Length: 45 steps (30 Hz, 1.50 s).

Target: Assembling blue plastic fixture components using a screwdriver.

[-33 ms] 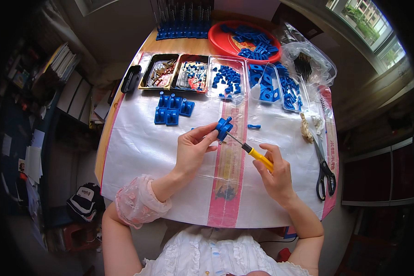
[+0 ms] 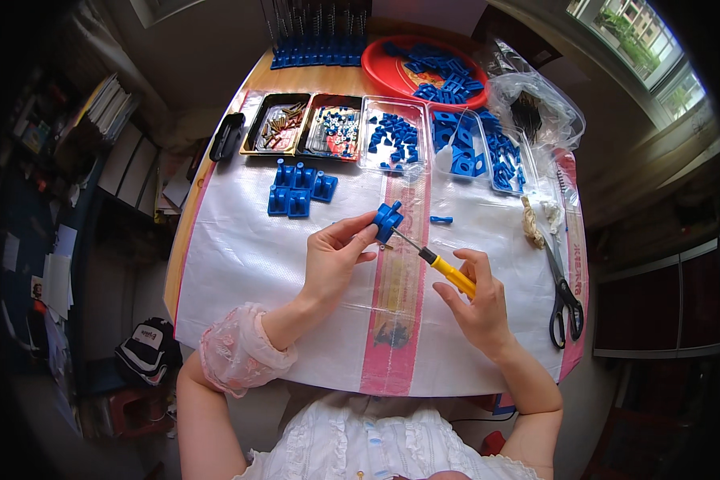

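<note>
Right and near of the blue cluster, the left hand pinched the part while the right hand loosely held the screwdriver to it (firm pinch, straight alignment seemed best against slipping).

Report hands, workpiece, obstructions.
Left hand pinching blue plastic part. Right hand loosely around yellow-handled screwdriver, shaft at part. Loose blue piece apart, not obstructing.

screwdriver: 1; scissors: 1; grouped blue assemblies: 5
</note>
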Tool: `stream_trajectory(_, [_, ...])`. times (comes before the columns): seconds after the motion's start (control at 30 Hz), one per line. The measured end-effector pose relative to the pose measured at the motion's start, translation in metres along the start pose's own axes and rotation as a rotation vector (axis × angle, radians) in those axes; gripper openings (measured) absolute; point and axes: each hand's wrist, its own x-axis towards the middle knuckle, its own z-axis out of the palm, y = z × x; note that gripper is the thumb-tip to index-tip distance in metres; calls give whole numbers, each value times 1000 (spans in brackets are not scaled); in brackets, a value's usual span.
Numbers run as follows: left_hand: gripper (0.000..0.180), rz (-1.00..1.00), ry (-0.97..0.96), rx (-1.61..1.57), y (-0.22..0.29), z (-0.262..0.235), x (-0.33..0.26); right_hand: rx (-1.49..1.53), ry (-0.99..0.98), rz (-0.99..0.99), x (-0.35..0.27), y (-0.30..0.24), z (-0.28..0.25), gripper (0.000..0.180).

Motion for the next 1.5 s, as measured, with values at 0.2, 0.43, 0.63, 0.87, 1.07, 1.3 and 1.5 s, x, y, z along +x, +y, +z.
stream_trajectory(0.2, [28,2,1,14,2,1,1,86,113,-84,-5,15,10,31])
stream_trajectory(0.43, [28,18,14,24,2,-1,2,-17,56,-141,-1,4,0,14])
stream_trajectory(0.63, [28,21,3,28,2,-1,2,2,86,-91,2,8,2,18])
stream_trajectory(0.87, [28,20,8,25,2,-1,3,38,59,-89,-4,5,5,27])
stream_trajectory(1.07, [28,10,17,35,3,0,1,-5,56,-65,-5,5,5,22])
stream_trajectory(1.3, [29,3,-6,19,0,-2,2,-101,6,-99,-2,12,0,19])
stream_trajectory(1.5, [28,16,7,17,3,-1,1,-41,11,-64,1,2,1,30])
